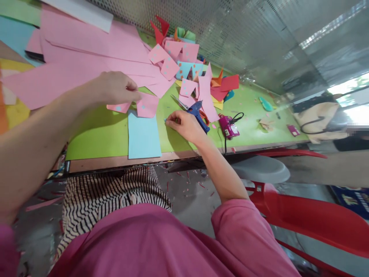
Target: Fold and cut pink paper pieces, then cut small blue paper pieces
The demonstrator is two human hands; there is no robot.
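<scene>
My left hand (119,86) pinches the upper edge of a folded pink paper cutout (148,107) that carries small blue squares. Part of the cutout overlaps a light blue paper sheet (144,136) lying at the table's front edge. To the right, my right hand (183,124) has thumb and finger pressed together on a tiny blue paper piece (165,120). Just beyond that hand lie scissors (197,111) with blue handles, partly covered by it.
Large pink paper sheets (95,46) are piled at the back left. Several decorated paper cutouts (170,69) are heaped behind the scissors. A purple corded device (229,127) sits on the green tabletop (248,107). A red chair (314,215) stands at the right.
</scene>
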